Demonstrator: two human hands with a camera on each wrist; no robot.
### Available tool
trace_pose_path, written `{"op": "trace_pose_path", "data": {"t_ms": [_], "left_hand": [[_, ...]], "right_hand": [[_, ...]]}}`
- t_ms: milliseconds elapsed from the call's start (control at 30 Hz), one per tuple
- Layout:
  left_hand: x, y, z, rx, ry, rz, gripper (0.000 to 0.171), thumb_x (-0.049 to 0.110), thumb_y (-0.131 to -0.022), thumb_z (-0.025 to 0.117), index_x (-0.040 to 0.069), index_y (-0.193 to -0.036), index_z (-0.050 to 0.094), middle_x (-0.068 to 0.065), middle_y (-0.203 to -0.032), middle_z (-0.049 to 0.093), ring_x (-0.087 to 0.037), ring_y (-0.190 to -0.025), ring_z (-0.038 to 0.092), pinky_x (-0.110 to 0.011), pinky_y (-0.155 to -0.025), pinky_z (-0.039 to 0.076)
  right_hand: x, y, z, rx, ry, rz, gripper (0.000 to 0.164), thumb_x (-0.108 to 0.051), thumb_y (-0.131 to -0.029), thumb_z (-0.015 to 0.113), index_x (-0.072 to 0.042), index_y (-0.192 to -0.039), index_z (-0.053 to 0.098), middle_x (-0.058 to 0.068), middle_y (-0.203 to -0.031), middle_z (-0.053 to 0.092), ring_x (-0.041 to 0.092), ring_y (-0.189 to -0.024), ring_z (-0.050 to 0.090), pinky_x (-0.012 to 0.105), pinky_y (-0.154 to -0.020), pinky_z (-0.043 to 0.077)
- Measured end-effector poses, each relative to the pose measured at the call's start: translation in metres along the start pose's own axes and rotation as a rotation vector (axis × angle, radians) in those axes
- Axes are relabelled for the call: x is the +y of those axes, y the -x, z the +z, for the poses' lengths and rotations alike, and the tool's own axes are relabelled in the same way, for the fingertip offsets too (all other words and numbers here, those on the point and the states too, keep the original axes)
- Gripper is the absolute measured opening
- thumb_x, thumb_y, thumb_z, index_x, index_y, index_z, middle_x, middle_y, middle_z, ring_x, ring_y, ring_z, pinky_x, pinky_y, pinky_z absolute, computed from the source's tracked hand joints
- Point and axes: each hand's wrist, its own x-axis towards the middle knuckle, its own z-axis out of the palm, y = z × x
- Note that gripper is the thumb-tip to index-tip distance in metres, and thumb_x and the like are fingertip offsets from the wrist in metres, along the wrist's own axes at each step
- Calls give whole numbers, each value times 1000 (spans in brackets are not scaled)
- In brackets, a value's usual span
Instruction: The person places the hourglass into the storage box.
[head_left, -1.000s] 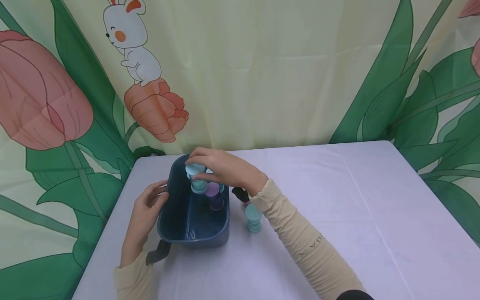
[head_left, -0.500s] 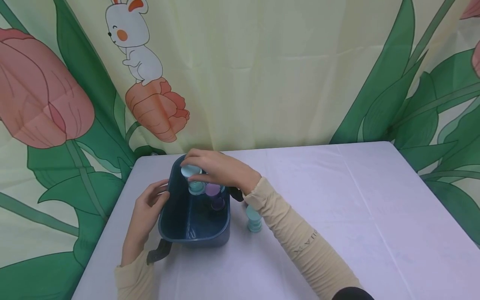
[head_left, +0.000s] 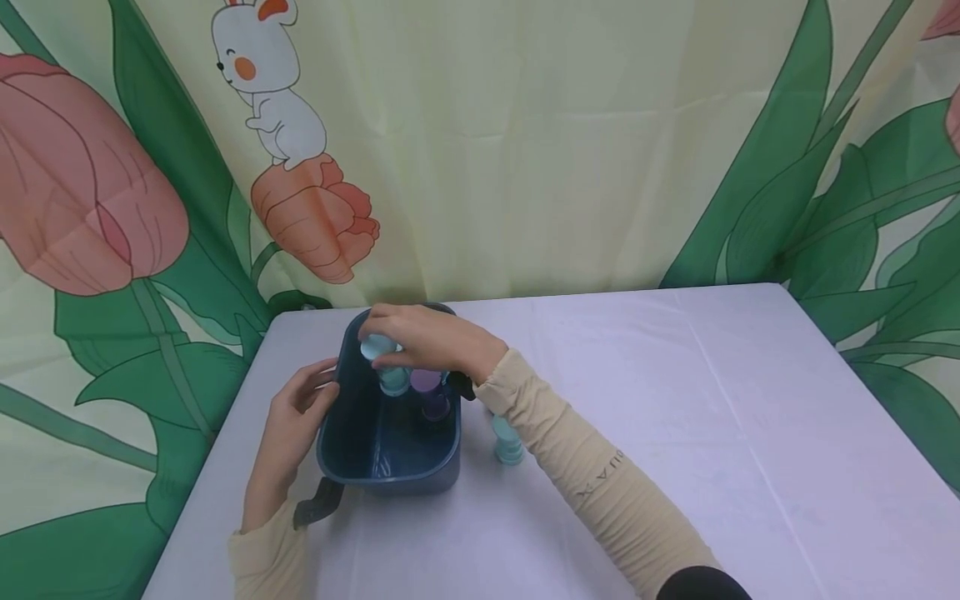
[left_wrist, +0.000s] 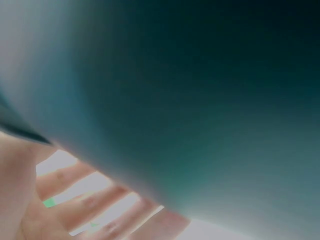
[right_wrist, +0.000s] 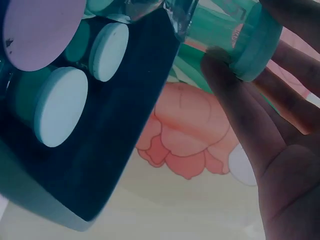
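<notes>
My right hand (head_left: 431, 337) reaches over the far part of a dark blue bin (head_left: 401, 482). Its fingers and thumb pinch a small clear container with a teal cap (head_left: 378, 346); the right wrist view shows the clear body (right_wrist: 212, 25) below the cap. A similar purple-capped container (head_left: 426, 382) stands upright inside the bin, and pale-capped ones (right_wrist: 62, 107) show near it in the right wrist view. My left hand (head_left: 292, 429) rests against the bin's left wall, fingers spread along the outside. In the left wrist view those fingers (left_wrist: 85, 212) lie straight behind the bin's wall (left_wrist: 165, 130).
Another teal-capped container (head_left: 508, 442) stands on the white-covered table (head_left: 645, 400) right of the bin, partly behind my right sleeve. Dark straps (head_left: 318, 504) are at the wrists. A printed curtain (head_left: 525, 167) hangs just past the table's far edge.
My right hand has shifted slightly left and lower with the teal-capped container, which now tilts more. The left hand and the bin stay almost the same.
</notes>
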Motion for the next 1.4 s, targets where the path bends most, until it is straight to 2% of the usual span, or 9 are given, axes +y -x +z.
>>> {"op": "trace_pose_path", "data": {"t_ms": [100,367,567,667,900,1267,1400], "left_hand": [[0,-1,0,0,3,6,50,41,-101,55,17,-144,50,-10,-137,58,-23,-123,56,-13,-92,44],[-1,-1,1,1,17,12,47,38,-101,55,17,-143,51,-9,-136,59,-6,-115,57,-10,-91,44],[0,-1,1,4,9,15,48,39,-101,55,16,-143,50,-9,-135,59,-12,-118,57,-10,-92,44],[-1,-2,0,5,5,22,48,39,-101,55,16,-143,50,-9,-135,59,-9,-117,57,-11,-92,44],[-1,-1,0,7,2,14,48,39,-101,55,16,-144,50,-9,-136,59,-15,-118,57,-11,-91,44],[0,-1,0,13,-5,17,48,38,-101,55,15,-143,51,-10,-135,59,-4,-113,57,-10,-90,44],[-1,-2,0,11,-2,16,47,37,-101,55,14,-143,51,-10,-136,59,-8,-115,58,-11,-90,44]], "right_hand": [[0,-3,1,-31,-12,10,39,-25,-93,71,-11,-129,63,4,-124,60,15,-109,62,23,-99,48],[2,-9,6,-94,-14,-2,41,-26,-92,72,-9,-128,63,4,-126,61,15,-114,60,24,-102,46],[2,-15,6,-127,19,7,42,-27,-92,72,-9,-129,63,5,-126,61,17,-114,60,26,-102,46],[3,-19,9,-148,39,20,43,-28,-92,72,-10,-130,63,4,-127,61,17,-114,60,25,-102,46],[6,-28,15,-197,66,48,40,-27,-91,73,-11,-128,65,4,-121,63,16,-106,60,24,-96,49],[7,-34,17,-281,79,109,39,-24,-90,75,-9,-125,66,4,-121,64,16,-109,59,26,-94,49],[6,-35,18,-302,90,120,40,-25,-89,76,-10,-125,66,3,-123,64,15,-109,59,25,-93,50]]}}
